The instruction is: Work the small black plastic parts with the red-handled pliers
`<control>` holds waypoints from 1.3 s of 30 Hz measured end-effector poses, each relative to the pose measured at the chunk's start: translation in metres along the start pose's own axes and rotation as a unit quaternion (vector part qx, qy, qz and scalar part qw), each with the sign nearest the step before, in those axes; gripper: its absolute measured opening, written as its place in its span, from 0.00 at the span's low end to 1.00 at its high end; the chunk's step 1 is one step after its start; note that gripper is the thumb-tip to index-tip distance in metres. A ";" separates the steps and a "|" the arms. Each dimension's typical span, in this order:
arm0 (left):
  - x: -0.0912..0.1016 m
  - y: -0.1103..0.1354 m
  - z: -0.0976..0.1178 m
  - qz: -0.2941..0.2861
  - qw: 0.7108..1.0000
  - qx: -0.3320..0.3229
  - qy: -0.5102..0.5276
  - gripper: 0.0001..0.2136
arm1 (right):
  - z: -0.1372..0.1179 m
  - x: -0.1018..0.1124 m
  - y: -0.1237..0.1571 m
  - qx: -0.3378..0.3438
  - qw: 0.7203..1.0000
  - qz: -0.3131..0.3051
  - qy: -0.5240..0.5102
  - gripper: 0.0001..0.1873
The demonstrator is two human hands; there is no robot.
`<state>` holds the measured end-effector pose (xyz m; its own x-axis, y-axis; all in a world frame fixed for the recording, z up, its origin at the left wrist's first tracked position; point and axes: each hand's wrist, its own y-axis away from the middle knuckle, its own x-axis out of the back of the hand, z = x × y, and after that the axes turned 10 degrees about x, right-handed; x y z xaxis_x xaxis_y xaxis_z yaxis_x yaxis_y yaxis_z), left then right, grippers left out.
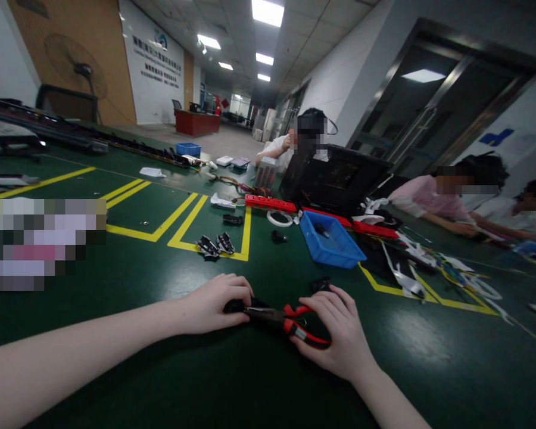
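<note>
Pointing left at black part (233, 306), pliers (279, 317) crosswise

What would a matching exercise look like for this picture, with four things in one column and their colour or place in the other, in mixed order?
Things:
1. pliers
2. small black part
3. bin
4. tape roll

Colour or place:
a. blue, on the table beyond the right hand
b. under the fingers of the left hand
c. white, next to the red strip
d. red handles, held in the right hand

Pairs: 1-d, 2-b, 3-a, 4-c.
</note>
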<state>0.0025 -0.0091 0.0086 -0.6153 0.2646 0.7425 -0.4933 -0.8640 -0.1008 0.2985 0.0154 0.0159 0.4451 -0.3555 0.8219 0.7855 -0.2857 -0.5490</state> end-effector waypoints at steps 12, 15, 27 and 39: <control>-0.001 0.004 0.002 0.014 1.000 0.010 -0.007 0.05 | 0.001 -0.001 0.001 -0.033 0.999 -0.031 -0.028 0.23; 0.000 0.004 0.003 0.017 1.000 0.006 -0.008 0.05 | 0.000 -0.001 0.001 -0.036 0.998 -0.032 -0.033 0.22; 0.001 0.002 0.006 0.010 1.000 0.002 -0.013 0.03 | -0.005 0.000 -0.002 -0.002 1.000 0.007 0.014 0.21; 0.003 0.001 0.004 0.003 1.000 0.008 -0.010 0.07 | -0.005 0.001 -0.003 0.005 1.000 0.014 0.015 0.21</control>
<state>0.0029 -0.0107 0.0133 -0.6060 0.2512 0.7547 -0.4802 -0.8720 -0.0953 0.2943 0.0113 0.0174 0.4535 -0.3896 0.8016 0.7772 -0.2673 -0.5696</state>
